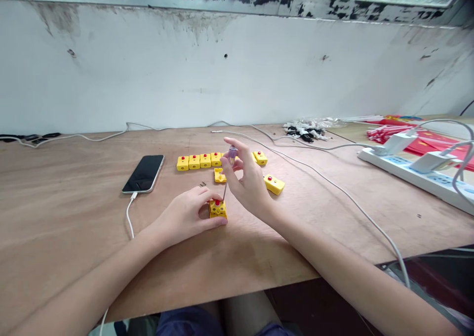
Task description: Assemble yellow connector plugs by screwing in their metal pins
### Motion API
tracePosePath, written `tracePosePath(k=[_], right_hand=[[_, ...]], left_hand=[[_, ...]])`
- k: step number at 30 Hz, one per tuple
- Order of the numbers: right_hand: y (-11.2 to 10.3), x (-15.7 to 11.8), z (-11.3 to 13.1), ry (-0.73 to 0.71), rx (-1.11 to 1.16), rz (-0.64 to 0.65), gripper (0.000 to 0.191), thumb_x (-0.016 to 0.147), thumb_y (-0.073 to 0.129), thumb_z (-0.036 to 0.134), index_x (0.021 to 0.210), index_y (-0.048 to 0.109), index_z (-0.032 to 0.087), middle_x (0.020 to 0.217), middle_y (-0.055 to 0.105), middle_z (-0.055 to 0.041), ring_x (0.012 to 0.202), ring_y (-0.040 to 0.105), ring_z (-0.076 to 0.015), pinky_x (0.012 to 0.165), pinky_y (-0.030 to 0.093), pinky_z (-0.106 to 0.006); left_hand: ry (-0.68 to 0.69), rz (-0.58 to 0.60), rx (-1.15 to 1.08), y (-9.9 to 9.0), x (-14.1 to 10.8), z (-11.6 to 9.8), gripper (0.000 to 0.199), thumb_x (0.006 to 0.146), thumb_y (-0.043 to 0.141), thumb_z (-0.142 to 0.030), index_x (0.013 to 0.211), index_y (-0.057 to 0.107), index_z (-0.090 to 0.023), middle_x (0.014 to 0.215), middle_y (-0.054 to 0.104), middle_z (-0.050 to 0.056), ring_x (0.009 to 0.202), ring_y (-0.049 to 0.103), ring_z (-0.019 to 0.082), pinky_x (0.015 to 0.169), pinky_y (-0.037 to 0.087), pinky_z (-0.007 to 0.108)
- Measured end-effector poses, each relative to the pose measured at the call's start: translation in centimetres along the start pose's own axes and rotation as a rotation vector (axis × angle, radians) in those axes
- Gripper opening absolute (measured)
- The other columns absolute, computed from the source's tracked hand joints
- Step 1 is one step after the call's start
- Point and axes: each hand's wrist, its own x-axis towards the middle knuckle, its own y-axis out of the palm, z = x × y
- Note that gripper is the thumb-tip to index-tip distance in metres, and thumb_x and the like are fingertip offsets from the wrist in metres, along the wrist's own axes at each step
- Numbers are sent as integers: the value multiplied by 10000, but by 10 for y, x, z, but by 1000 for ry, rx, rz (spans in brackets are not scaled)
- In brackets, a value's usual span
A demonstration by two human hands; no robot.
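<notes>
My left hand pinches a small yellow block with a red button against the wooden table, thumb at its near side and fingers at its far side. In my right hand is a screwdriver with a clear purplish handle, held nearly upright. Its thin shaft runs down to the top of the yellow block, near the red button; whether the tip sits in a screw is too small to tell. Beyond my hands lies an open yellow shell piece, partly hidden by my right fingers. Tiny screws lie beyond my left hand.
Several yellow blocks stand in a row behind my hands, and another yellow block lies to the right. A phone charges at left. At right are a white power strip, a long white cable and black-and-white small parts.
</notes>
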Motion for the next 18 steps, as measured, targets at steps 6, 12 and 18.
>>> tracePosePath(k=[6, 12, 18], right_hand=[[0, -1, -1, -20, 134, 68, 306, 961, 332, 262, 1260, 268, 290, 1067, 602, -49, 699, 623, -127, 636, 509, -319], [0, 0, 1, -26, -15, -21, 278, 931, 438, 304, 1203, 408, 258, 944, 607, -27, 695, 597, -136, 624, 491, -310], [-1, 0, 1, -11, 29, 45, 313, 948, 389, 309, 1257, 371, 263, 1015, 619, -49, 710, 600, -142, 639, 501, -322]], left_hand=[[-1, 0, -13, 0, 0, 0, 304, 796, 650, -431, 1016, 585, -231, 953, 632, 18, 899, 593, 215, 760, 451, 326], [3, -1, -4, 0, -1, 1, 316, 789, 651, -457, 1013, 589, -244, 935, 625, 7, 888, 586, 212, 744, 445, 319], [-6, -2, -10, 1, 0, 1, 306, 788, 657, -434, 1012, 595, -236, 932, 622, 11, 870, 594, 208, 744, 446, 317]])
